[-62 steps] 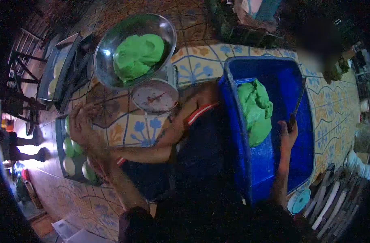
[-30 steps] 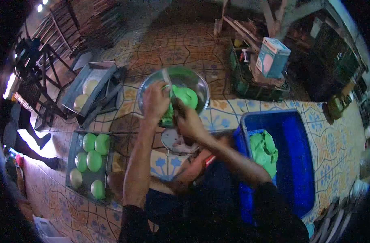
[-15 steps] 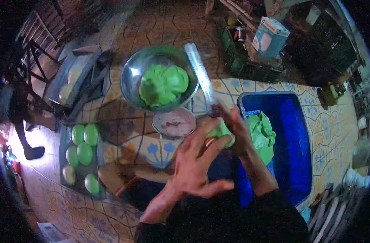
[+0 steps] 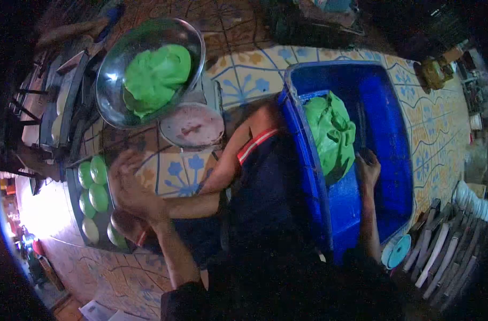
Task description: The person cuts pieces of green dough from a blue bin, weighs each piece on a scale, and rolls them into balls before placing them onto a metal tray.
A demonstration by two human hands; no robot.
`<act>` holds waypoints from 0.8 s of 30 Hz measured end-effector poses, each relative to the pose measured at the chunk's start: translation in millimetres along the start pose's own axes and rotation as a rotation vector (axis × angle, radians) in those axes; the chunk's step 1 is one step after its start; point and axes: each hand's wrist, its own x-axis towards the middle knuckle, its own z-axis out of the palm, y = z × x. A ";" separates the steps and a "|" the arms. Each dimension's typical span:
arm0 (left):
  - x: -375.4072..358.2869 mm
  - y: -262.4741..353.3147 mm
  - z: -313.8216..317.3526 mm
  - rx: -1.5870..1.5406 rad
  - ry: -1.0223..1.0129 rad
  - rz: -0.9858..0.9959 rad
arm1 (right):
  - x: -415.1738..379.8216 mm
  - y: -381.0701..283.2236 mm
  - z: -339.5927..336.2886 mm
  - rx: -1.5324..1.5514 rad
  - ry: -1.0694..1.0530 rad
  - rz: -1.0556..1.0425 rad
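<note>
My left hand [image 4: 134, 190] is raised beside the right edge of a dark tray [image 4: 75, 216] of green dough balls [image 4: 98, 198]. Motion blurs its fingers, and no ball shows in it. Inside a blue plastic tub [image 4: 393, 134], my right hand [image 4: 368, 170] is closed with its fingers curled, close to a large lump of green dough [image 4: 329, 134]. What it holds, if anything, is hidden in shadow. A metal bowl [image 4: 113, 80] with more green dough [image 4: 157, 77] stands at the upper left. Below it is a weighing scale with a pale, stained round pan [image 4: 193, 125].
My bent legs, in dark shorts with a red-and-white stripe [image 4: 258, 145], lie between tray and tub. Sticks of wood [image 4: 442, 251] and a turquoise round lid [image 4: 399, 250] are at the lower right. Another tray [image 4: 62, 101] stands at the upper left, near another person's arm [image 4: 72, 32].
My hands, together around a small green dough piece before, have separated. The left moved to the tray and the right into the tub. That piece is out of sight, and the view has shifted.
</note>
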 end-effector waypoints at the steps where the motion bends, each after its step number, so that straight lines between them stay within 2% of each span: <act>1: 7.8 -14.7 -9.9 0.015 -0.006 -0.003 | -10.0 14.7 -2.9 0.359 0.061 0.135; 2: 14.0 -30.6 -16.4 -0.096 0.062 -0.047 | -16.4 14.0 -4.2 0.362 0.055 0.142; 4: 15.5 -39.5 -20.9 -0.206 0.141 -0.091 | -20.4 8.0 -9.0 0.089 0.154 0.125; 6: 15.1 -35.1 -16.1 -0.041 0.073 0.154 | -20.7 22.6 -5.3 0.038 0.117 0.165; 7: 14.7 -35.0 -15.9 -0.039 0.078 0.154 | -19.1 31.8 -3.7 -0.021 0.083 0.202; 9: 11.7 -36.2 -18.0 -0.019 0.093 0.029 | -20.2 54.5 2.9 0.011 0.026 0.181; 10: 10.6 -31.4 -17.4 -0.017 0.097 0.030 | -22.3 60.7 7.3 0.041 -0.023 0.166; 12: 8.1 -19.5 -16.8 -0.348 0.136 -0.161 | -26.6 73.3 14.6 0.033 -0.032 0.169; 15: 10.0 -27.7 -27.5 -0.206 0.071 -0.110 | -34.1 93.2 28.5 0.018 -0.015 0.224; 18: 9.4 -39.2 -27.2 -0.164 0.097 -0.151 | -39.3 85.4 26.0 -0.001 -0.005 0.289; 20: 9.8 -38.5 -27.2 -0.177 0.057 -0.107 | -43.8 89.0 25.3 -0.016 -0.026 0.309; 22: 7.5 -36.2 -24.2 -0.192 0.016 -0.063 | -46.7 93.3 25.6 0.045 0.040 0.145; 24: 2.6 -30.5 -18.1 -0.141 0.063 0.018 | -46.3 95.6 19.7 -0.052 -0.002 0.182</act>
